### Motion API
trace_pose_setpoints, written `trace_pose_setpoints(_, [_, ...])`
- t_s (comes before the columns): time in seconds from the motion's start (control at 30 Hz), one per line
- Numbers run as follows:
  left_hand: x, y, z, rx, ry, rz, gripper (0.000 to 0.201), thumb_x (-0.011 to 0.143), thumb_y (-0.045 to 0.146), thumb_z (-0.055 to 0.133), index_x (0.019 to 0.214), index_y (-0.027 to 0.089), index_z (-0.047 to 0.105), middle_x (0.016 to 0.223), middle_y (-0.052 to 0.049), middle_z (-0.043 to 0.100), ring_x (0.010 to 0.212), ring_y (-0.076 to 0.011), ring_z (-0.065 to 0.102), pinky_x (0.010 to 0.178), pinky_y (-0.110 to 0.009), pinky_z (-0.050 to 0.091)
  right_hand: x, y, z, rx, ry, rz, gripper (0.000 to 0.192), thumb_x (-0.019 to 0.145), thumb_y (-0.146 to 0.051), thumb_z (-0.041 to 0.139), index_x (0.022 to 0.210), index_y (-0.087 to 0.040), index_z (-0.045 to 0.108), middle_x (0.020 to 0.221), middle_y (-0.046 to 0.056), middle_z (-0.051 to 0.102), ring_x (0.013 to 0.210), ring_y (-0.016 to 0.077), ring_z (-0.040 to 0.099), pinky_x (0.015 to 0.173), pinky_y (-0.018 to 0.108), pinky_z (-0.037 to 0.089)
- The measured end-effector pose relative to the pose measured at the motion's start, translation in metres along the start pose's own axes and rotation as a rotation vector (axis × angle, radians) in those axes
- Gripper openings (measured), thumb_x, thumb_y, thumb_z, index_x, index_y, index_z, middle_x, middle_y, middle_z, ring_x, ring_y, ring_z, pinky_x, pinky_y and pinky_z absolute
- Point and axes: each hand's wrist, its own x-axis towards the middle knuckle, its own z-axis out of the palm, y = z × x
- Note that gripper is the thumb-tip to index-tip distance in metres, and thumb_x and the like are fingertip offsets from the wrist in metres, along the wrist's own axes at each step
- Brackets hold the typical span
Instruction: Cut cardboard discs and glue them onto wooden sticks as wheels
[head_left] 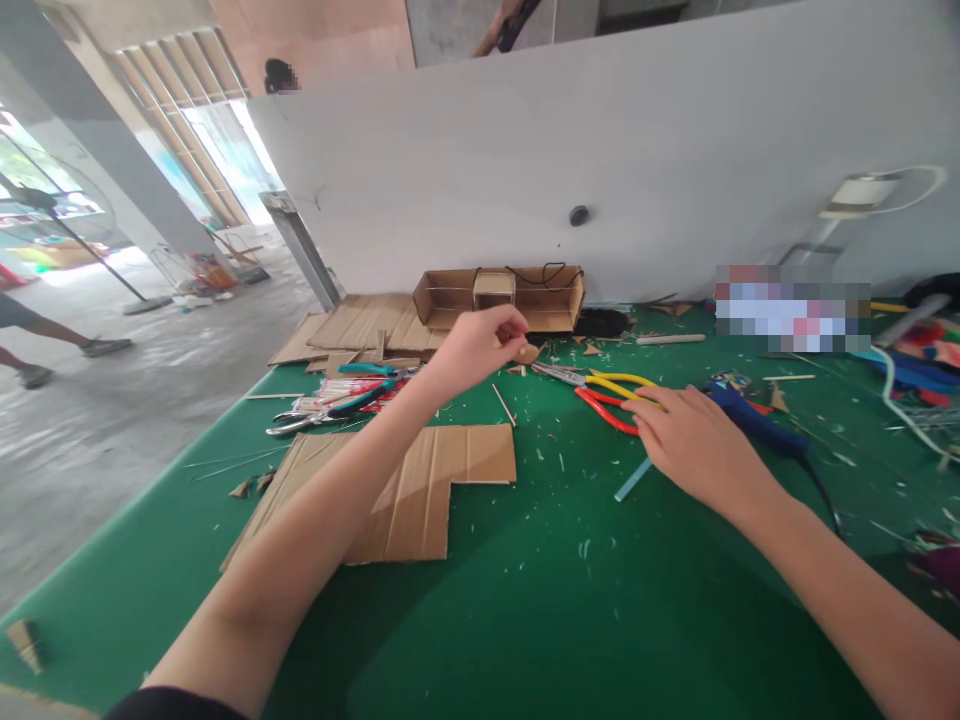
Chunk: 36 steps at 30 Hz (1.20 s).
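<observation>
My left hand (484,345) reaches over the middle of the green table, with its fingers pinched together at a small brown piece (529,355). My right hand (694,440) is palm down to the right, its fingers closed at the handle ends of pliers (622,382) with yellow grips. Red handles (606,410) lie right beside the yellow ones, and the metal jaws point left toward my left hand. In front of the white panel, just beyond my left hand, stands a long open cardboard box (544,300) with a small box in its middle and a black cord on it.
A notched cardboard sheet (409,510) lies partly under my left forearm. Teal-handled pliers (364,400) rest on red-and-white packets. Farther right are a blue corded tool (761,425) and a grey strip (634,480). A white panel (465,180) borders the back. Someone's legs (45,330) show at left.
</observation>
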Motion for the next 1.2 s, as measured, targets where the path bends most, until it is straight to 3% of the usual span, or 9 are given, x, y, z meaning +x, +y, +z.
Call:
trace_pose_setpoints(0.2, [0.005,-0.006,-0.044,0.002,0.172,-0.033,0.012,0.073,0.018,0.056,0.084,0.014,0.062,0.078,-0.004,0.066,0.071,-0.0108,0.058,0.065,-0.023,0.046,0.008,-0.037,-0.023,0.471,-0.025,-0.241,0.029,0.090,-0.023,0.036,0.099,-0.020,0.063,0.102,0.006,0.065,0.097,0.0184,0.056,0.086,0.036,0.043])
trace_pose_setpoints(0.33, [0.005,-0.014,-0.050,0.022,0.201,-0.031,0.011,0.072,0.019,0.057,0.081,0.014,0.062,0.076,-0.004,0.066,0.069,-0.0107,0.058,0.064,-0.024,0.046,0.024,-0.085,-0.038,0.519,-0.105,-0.465,0.025,0.088,-0.018,0.038,0.092,-0.019,0.063,0.085,0.004,0.066,0.082,0.0172,0.057,0.077,0.034,0.043])
trace_pose_setpoints(0.43, [0.004,-0.015,-0.046,0.058,0.186,-0.040,0.011,0.072,0.019,0.056,0.080,0.015,0.062,0.076,-0.004,0.066,0.069,-0.0116,0.058,0.065,-0.025,0.046,0.054,-0.117,-0.035,0.455,-0.143,-0.595,0.022,0.086,-0.016,0.040,0.086,-0.018,0.062,0.082,0.005,0.065,0.080,0.0181,0.057,0.075,0.033,0.041])
trace_pose_setpoints(0.57, [0.005,-0.014,-0.043,0.134,0.182,-0.036,0.011,0.073,0.019,0.055,0.080,0.015,0.063,0.074,-0.003,0.066,0.068,-0.0121,0.057,0.065,-0.026,0.045,0.104,-0.140,-0.005,0.377,-0.136,-0.373,0.030,0.087,-0.011,0.034,0.103,-0.013,0.060,0.101,0.011,0.064,0.095,0.0206,0.055,0.081,0.032,0.040])
trace_pose_setpoints(0.67, [0.008,-0.015,-0.044,0.165,0.226,-0.035,0.011,0.074,0.018,0.054,0.081,0.015,0.063,0.074,-0.003,0.066,0.067,-0.0118,0.057,0.066,-0.026,0.044,0.127,-0.144,0.020,0.351,-0.114,-0.230,0.041,0.090,-0.013,0.029,0.126,-0.003,0.046,0.125,0.021,0.052,0.115,0.0251,0.046,0.092,0.037,0.034])
trace_pose_setpoints(0.83, [0.012,-0.023,-0.045,0.190,0.241,-0.037,0.012,0.074,0.019,0.055,0.081,0.015,0.063,0.075,-0.003,0.066,0.066,-0.0117,0.057,0.066,-0.026,0.044,0.136,-0.141,0.037,0.320,-0.089,-0.118,0.046,0.090,-0.019,0.031,0.136,-0.019,0.039,0.121,0.014,0.055,0.107,0.0269,0.047,0.085,0.039,0.037])
trace_pose_setpoints(0.93, [0.013,-0.027,-0.044,0.213,0.236,-0.043,0.012,0.072,0.019,0.056,0.081,0.016,0.064,0.074,-0.003,0.067,0.066,-0.0121,0.057,0.066,-0.027,0.044,0.140,-0.141,0.038,0.288,-0.074,-0.064,0.045,0.089,-0.020,0.032,0.132,-0.020,0.044,0.114,0.016,0.055,0.102,0.0294,0.046,0.081,0.042,0.037])
trace_pose_setpoints(1.07, [0.012,-0.030,-0.044,0.226,0.203,-0.064,0.014,0.072,0.019,0.056,0.082,0.017,0.066,0.075,-0.004,0.068,0.067,-0.0136,0.058,0.066,-0.028,0.044,0.148,-0.141,0.039,0.260,-0.054,-0.033,0.033,0.089,-0.022,0.033,0.111,-0.017,0.059,0.112,0.016,0.053,0.103,0.0291,0.044,0.080,0.040,0.036])
trace_pose_setpoints(1.2, [0.012,-0.029,-0.044,0.238,0.159,-0.068,0.014,0.073,0.021,0.057,0.081,0.016,0.067,0.074,-0.004,0.068,0.068,-0.0148,0.058,0.067,-0.029,0.044,0.150,-0.137,0.037,0.250,-0.053,-0.058,0.027,0.090,-0.019,0.035,0.103,-0.011,0.057,0.107,0.019,0.056,0.100,0.0279,0.046,0.077,0.037,0.035])
